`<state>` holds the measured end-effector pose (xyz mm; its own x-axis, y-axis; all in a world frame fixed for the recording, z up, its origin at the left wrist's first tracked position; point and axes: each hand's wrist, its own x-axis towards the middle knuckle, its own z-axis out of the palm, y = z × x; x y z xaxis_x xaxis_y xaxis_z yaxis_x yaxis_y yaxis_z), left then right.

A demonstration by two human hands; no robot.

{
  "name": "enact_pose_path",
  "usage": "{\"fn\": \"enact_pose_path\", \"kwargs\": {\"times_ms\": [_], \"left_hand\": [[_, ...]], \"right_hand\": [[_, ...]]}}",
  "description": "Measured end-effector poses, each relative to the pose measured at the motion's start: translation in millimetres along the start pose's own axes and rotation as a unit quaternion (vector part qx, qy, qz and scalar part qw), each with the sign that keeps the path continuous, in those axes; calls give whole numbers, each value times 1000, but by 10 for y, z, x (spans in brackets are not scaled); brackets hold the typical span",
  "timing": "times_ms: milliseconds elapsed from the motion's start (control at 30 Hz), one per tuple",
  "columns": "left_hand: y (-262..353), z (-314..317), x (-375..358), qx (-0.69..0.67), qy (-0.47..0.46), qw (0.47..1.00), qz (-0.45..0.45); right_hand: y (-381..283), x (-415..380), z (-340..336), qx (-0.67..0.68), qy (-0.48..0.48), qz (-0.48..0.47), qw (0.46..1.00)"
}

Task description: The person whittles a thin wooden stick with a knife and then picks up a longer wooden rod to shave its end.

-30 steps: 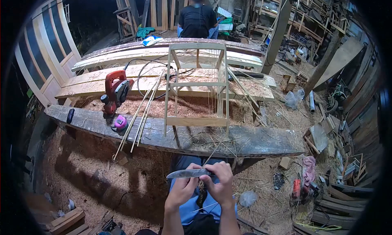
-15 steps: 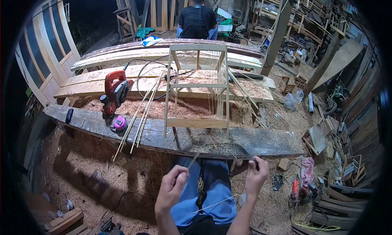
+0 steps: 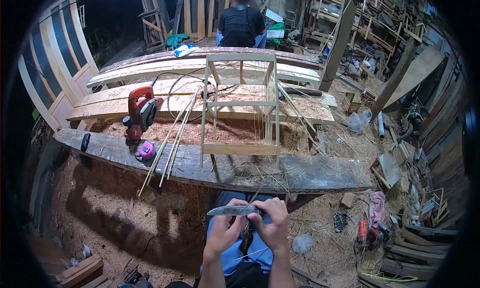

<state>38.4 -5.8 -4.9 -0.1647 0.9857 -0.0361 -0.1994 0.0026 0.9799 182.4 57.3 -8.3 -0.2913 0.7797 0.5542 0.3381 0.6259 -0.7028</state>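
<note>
Both of my hands are close together over my lap, below the front edge of the thick plank [image 3: 320,175]. My right hand [image 3: 272,219] is closed round the handle of a knife [image 3: 231,210], whose broad blade points left. Behind the blade, my left hand [image 3: 225,235] is closed; a thin stick [image 3: 257,193] shows just above my hands, its lower part hidden by them. Another thin stick [image 3: 251,254] lies across my lap. On the plank stands a wooden frame [image 3: 240,149] with thin upright strips along its right side.
A red power planer [image 3: 141,113], a pink tape measure [image 3: 147,150] and several thin strips [image 3: 175,145] rest on the left part of the plank. Long boards [image 3: 165,95] lie behind. A person [image 3: 241,25] sits at the back. Shavings cover the floor.
My right hand has moved left with the knife, and its blade now crosses in front of my left hand. My left hand has moved slightly right and down.
</note>
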Motion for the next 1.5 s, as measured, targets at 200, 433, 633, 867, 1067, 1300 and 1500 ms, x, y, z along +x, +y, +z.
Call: {"fn": "enact_pose_path", "kwargs": {"times_ms": [200, 433, 633, 867, 1067, 1300, 1500], "left_hand": [[-1, 43, 3, 112, -1, 990, 86], [-22, 119, 44, 19, -16, 998, 58], [236, -42, -41, -163, -1, 985, -52], [121, -14, 19, -205, -31, 975, -76], [26, 12, -11, -162, -33, 984, -62], [22, 8, -28, -147, -47, 987, -46], [-9, 65, -11, -153, -64, 985, -51]], "right_hand": [[8, -4, -59, 0, 4, -6, 1000], [149, -22, -79, -44, 35, -24, 998], [560, -98, -456, -104, 173, 125, 971], [315, -74, -222, -2, 87, 40, 995], [14, -16, 32, 39, 0, -5, 999], [45, -24, -14, 3, 2, -22, 1000], [136, -44, -100, -32, 18, -40, 999]]}}
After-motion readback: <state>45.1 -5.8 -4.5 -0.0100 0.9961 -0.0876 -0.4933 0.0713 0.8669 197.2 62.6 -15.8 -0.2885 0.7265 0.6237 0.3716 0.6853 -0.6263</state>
